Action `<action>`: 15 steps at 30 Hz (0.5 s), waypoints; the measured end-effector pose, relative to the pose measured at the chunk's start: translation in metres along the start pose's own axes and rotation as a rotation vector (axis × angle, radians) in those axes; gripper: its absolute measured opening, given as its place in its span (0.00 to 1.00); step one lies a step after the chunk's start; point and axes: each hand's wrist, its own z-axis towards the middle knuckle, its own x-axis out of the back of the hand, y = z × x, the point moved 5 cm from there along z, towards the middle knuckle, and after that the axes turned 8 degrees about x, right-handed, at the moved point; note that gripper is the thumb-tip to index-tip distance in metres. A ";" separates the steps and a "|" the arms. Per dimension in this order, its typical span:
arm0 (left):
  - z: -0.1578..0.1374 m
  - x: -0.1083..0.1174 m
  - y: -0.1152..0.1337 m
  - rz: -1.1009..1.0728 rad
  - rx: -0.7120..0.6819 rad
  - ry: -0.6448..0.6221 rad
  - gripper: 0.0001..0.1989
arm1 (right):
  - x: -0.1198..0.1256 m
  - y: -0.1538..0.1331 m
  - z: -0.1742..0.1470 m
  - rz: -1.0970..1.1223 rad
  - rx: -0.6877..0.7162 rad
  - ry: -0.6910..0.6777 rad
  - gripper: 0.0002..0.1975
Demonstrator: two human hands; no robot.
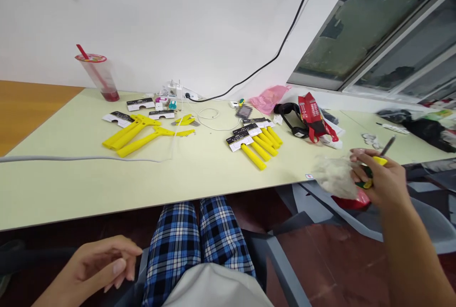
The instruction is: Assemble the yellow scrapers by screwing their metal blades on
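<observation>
Screwdriver-like tool (380, 160) in the right hand (386, 183), near the table's front edge at the right.
The right hand's fingers are closed around its yellow and dark green handle, the grey shaft pointing up; a crumpled clear plastic bag (335, 175) hangs at the fingertips, though whether they pinch it I cannot tell. The left hand (103, 265) is well apart, holding nothing, fingers loosely curled beside the plaid-covered legs (178, 245). On the pale table (199, 181), carded yellow handles (253, 156) lie just left of a red bag (310, 113), a pink plastic bag (269, 99) behind. Farther left lie more yellow pieces (137, 139), and a cup (96, 74) with a red straw stands near the wall.
</observation>
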 end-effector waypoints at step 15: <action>0.048 -0.140 0.114 0.537 -0.728 0.273 0.34 | -0.151 -0.053 -0.204 0.528 -0.664 -0.746 0.18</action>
